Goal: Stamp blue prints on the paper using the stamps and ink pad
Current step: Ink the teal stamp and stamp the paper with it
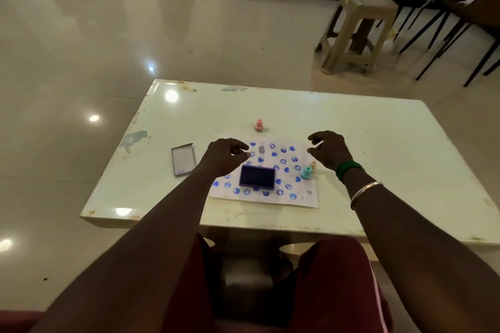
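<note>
Head view: no brand or readable writing. The lid (pixel 183 159) has a small mark at its near end, too small to read.

Counts:
- 1 paper (pixel 303 194), flat on the counter (pixel 392 149), near-centre.
- Well over twenty blue prints on it, hearts and round faces, plus a couple of grey smudges.
- 1 ink pad (pixel 257 176), open, blue, lying on the paper near its near-middle and covering some prints.
- 1 lid, grey, on the counter left of the paper, apart from it.
- 3 stamps: a pink stamp (pixel 259 125) upright on the counter just past the paper's far edge, a teal stamp (pixel 307 172) upright on the right part of the paper, and a small beige stamp (pixel 313 164) just behind the teal one, partly hidden.

Left hand (pixel 224 155) hovers over the paper's far-left part and hides it. Its fingers are loosely curled, thumb and index close together, with nothing seen in them.

Right hand (pixel 328 150) hovers at the paper's far-right corner, above the teal stamp. Its fingers are loosely curled, thumb and index apart, holding nothing. That wrist has a green bangle (pixel 349 169) and a metal bangle (pixel 365 193).

Around: a glossy tiled floor (pixel 108 35), a beige plastic stool (pixel 357 32) far right, and black chair legs (pixel 438 35) beyond it.
</note>
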